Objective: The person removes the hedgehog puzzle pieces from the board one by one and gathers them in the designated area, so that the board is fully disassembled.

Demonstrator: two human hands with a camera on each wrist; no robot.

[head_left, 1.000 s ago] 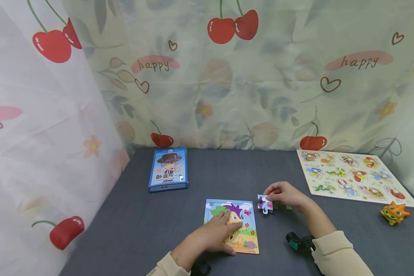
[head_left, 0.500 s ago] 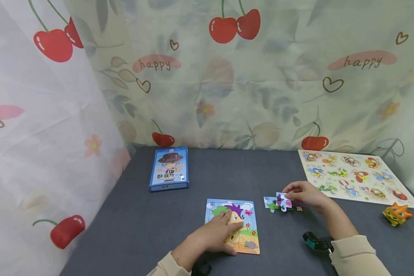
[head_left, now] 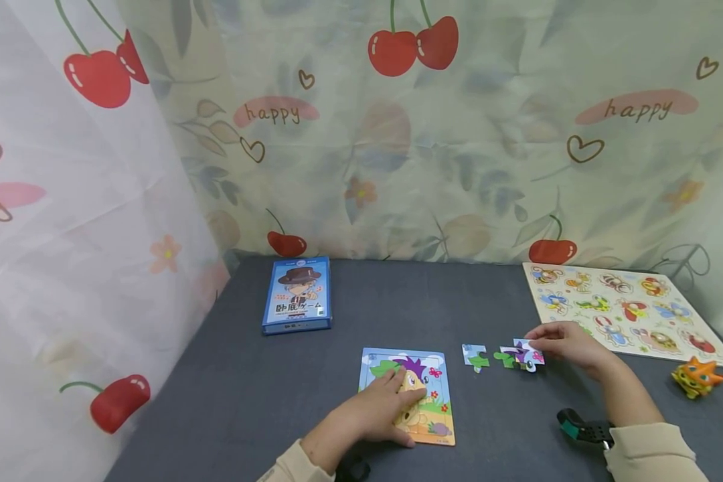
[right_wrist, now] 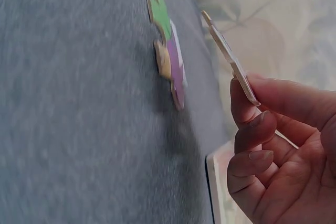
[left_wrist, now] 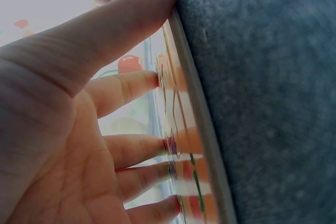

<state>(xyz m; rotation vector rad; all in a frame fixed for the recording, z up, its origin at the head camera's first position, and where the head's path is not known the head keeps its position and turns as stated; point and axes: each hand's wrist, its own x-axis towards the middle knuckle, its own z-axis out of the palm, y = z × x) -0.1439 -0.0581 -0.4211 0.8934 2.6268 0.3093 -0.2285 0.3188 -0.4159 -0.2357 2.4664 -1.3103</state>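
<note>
Purple, white and blue in print, and pinched by one edge between thumb and fingers of the right hand [head_left: 569, 345]: see the puzzle piece [head_left: 529, 355] raised off the dark cloth [head_left: 217, 375], partly in front of a green piece [head_left: 505, 360] in the head view — from there alone, impossible to tell touching from apart. In the right wrist view, find it edge-on, tilted and well clear, with a purple-and-tan shape [right_wrist: 177, 61] lying lower, next to the green piece. Note also the blue-and-green piece [head_left: 474, 355], flat on the cloth, farther left

For good handling, probably best to level the puzzle piece before any setting down, print upward, knobs free of neighbouring knobs. Grip lightly and at the rim only, so as not to cover the picture. Lower onto bare cloth rather than across other pieces, to avoid nudging or stacking

On the puzzle board [head_left: 440, 395], near the front, find the left hand [head_left: 370, 408] spread, fingers extended, tips touching the printed face, nothing grasped. Press evenly and softly there — at too steep a slant, likely to skid or rock the board
</note>
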